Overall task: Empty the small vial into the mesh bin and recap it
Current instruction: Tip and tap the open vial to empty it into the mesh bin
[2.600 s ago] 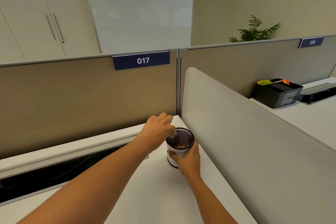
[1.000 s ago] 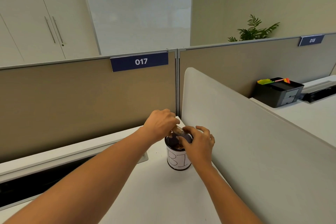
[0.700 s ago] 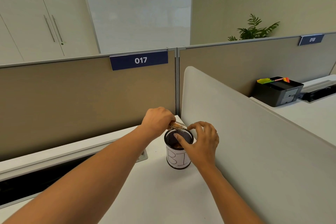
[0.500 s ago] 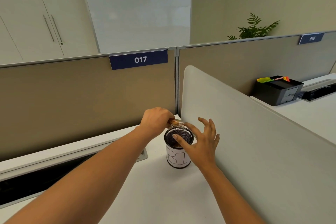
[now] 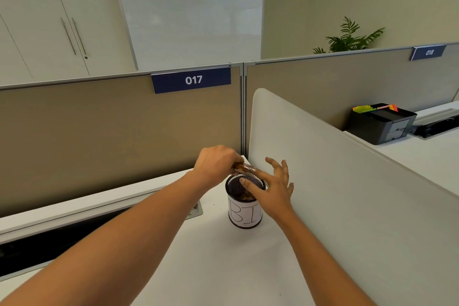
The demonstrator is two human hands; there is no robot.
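**Vial tipped at the bin's rim, pour under way or nearly done, cap not yet back on**

The left hand (image 5: 215,162) is curled into a loose fist and pinches the small vial (image 5: 244,169) near its base, holding it close to horizontal with its open end pointing right, directly above the far-left rim of the mesh bin (image 5: 244,200). The vial looks clear with a brownish tint at the gripped end; whether anything is left inside is too small to tell. Brownish bits lie low inside the bin, so at least some of the contents appear to have gone in.

The right hand (image 5: 273,187) is spread, fingers fanned and pinching nothing that shows, with its thumb lying across the near-right rim of the bin and its fingers reaching toward the vial's mouth. No cap can be seen in either hand or on the white desk (image 5: 223,256); it may be hidden in a palm.

The bin stands upright on the desk, its paper label lettered "BI" facing the camera, just beside the white divider panel (image 5: 335,181).

My reading: step 1, emptying, is finishing. Step 2, recapping, is wholly left, and the cap must 1st be found.
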